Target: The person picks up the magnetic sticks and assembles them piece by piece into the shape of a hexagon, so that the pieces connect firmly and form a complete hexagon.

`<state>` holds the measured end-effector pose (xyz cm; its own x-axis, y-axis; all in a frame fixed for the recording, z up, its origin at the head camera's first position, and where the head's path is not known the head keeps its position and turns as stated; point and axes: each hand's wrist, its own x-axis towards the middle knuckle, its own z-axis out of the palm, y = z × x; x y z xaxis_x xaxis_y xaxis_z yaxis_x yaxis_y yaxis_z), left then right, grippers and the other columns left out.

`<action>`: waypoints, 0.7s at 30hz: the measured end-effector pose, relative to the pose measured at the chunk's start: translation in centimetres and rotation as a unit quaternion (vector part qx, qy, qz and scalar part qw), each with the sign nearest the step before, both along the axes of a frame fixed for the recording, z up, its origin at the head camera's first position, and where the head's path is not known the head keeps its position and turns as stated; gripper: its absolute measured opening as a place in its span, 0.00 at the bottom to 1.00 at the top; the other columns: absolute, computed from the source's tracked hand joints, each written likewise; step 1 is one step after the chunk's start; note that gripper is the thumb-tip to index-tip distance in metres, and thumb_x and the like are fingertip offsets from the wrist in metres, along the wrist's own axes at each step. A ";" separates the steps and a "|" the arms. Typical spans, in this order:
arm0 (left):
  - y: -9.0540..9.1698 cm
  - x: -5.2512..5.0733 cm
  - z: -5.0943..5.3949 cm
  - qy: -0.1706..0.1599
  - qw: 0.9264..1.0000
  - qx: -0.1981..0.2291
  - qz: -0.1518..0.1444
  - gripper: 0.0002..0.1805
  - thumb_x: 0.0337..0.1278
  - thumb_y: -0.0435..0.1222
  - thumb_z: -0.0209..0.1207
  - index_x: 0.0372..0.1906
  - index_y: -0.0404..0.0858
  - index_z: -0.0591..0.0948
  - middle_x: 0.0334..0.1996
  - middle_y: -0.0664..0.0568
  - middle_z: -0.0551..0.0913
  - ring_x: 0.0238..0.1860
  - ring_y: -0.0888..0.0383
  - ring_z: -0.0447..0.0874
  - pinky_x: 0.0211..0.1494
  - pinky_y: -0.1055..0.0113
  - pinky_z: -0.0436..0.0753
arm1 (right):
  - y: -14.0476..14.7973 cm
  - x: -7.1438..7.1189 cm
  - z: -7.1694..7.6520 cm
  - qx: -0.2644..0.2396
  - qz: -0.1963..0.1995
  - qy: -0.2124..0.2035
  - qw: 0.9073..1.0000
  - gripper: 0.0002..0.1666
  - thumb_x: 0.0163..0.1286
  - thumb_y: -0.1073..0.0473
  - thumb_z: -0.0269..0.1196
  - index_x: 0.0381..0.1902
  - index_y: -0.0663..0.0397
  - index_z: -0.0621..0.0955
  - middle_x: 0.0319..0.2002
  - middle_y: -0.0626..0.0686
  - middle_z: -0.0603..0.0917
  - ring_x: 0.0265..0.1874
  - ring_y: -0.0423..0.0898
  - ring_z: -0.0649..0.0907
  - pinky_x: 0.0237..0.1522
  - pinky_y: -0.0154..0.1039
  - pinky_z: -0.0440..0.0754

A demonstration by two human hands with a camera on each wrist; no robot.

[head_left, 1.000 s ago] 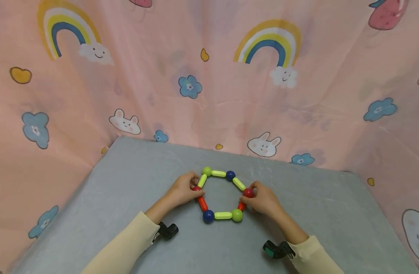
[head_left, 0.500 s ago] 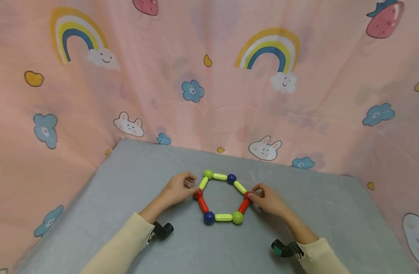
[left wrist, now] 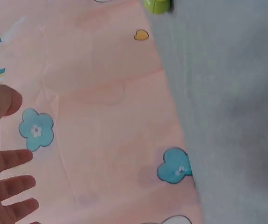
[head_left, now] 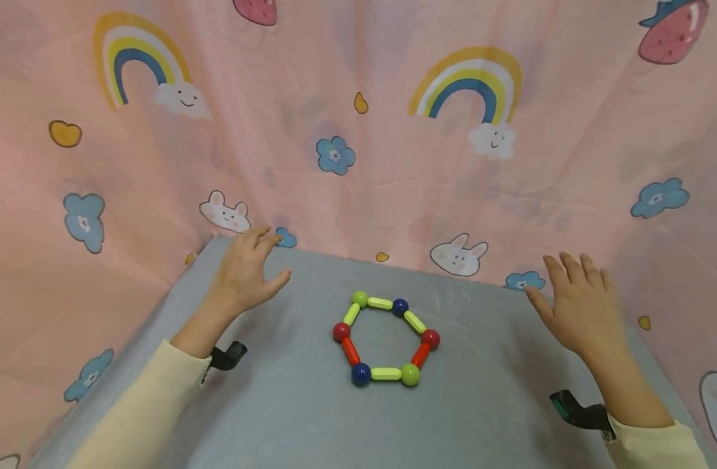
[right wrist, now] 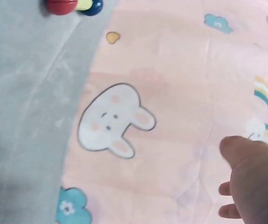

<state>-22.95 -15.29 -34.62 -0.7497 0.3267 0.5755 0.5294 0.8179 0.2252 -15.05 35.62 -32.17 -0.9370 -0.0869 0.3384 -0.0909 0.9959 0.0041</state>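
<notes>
A closed ring of coloured sticks and balls lies on the grey cloth in the head view. Its sticks are yellow-green, like the front stick (head_left: 385,374), or red, like the left red stick (head_left: 350,352). Red, navy and green balls join them, among them the left red ball (head_left: 342,331) and the right red ball (head_left: 431,339). My left hand (head_left: 243,270) is raised to the left of the ring, fingers spread, holding nothing. Well off to the right, my right hand (head_left: 581,309) is lifted with its fingers extended, holding nothing. The left wrist view catches a green ball (left wrist: 157,5) at its top edge.
Grey cloth (head_left: 299,423) covers the tabletop. A pink curtain (head_left: 381,202) printed with rainbows, rabbits and flowers rises behind it and along both sides. Black wrist devices sit at the left wrist (head_left: 228,356) and right wrist (head_left: 581,412).
Both hands have let go of the red balls and moved up and apart, left hand to the left, right hand to the right. The ring stays lying on the cloth.
</notes>
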 end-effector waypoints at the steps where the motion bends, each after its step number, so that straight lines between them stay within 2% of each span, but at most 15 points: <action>1: -0.2 0.0 0.1 -0.004 1.000 -0.010 0.009 0.29 0.51 0.44 0.63 0.57 0.33 0.77 0.62 0.35 0.73 0.64 0.35 0.67 0.64 0.41 0.68 | 0.3 0.2 -0.2 0.001 -0.006 -0.006 1.000 0.41 0.73 0.41 0.51 0.72 0.62 0.57 0.70 0.71 0.57 0.71 0.71 0.49 0.68 0.69 0.42; 6: -1.0 0.2 -0.2 -0.041 0.996 -0.047 0.062 0.29 0.60 0.45 0.54 0.64 0.37 0.72 0.68 0.34 0.67 0.71 0.33 0.56 0.71 0.38 0.57 | 1.2 0.9 -1.4 -0.006 -0.023 -0.028 0.999 0.47 0.73 0.38 0.47 0.76 0.58 0.45 0.74 0.69 0.47 0.73 0.69 0.39 0.67 0.70 0.34; 9: -1.2 0.1 -0.4 -0.047 0.994 -0.062 0.080 0.29 0.62 0.46 0.51 0.66 0.38 0.70 0.69 0.34 0.64 0.73 0.35 0.52 0.73 0.40 0.52 | 1.6 1.1 -1.9 -0.004 -0.030 -0.036 0.999 0.47 0.74 0.38 0.44 0.77 0.57 0.41 0.75 0.68 0.44 0.73 0.68 0.37 0.67 0.70 0.32; 15: -1.3 0.0 -0.7 -0.035 0.992 -0.081 0.096 0.30 0.63 0.45 0.49 0.67 0.37 0.70 0.69 0.33 0.63 0.73 0.35 0.52 0.74 0.41 0.51 | 1.8 1.1 -2.2 0.004 -0.033 -0.050 0.998 0.46 0.75 0.39 0.42 0.76 0.56 0.39 0.76 0.65 0.39 0.74 0.66 0.34 0.67 0.69 0.28; 21: -1.3 0.0 -0.9 -0.040 0.990 -0.091 0.105 0.30 0.64 0.44 0.48 0.69 0.38 0.67 0.70 0.33 0.63 0.73 0.36 0.53 0.74 0.42 0.51 | 1.7 1.3 -2.3 0.004 -0.028 -0.064 0.998 0.46 0.76 0.37 0.40 0.76 0.56 0.37 0.76 0.65 0.38 0.73 0.67 0.35 0.66 0.70 0.28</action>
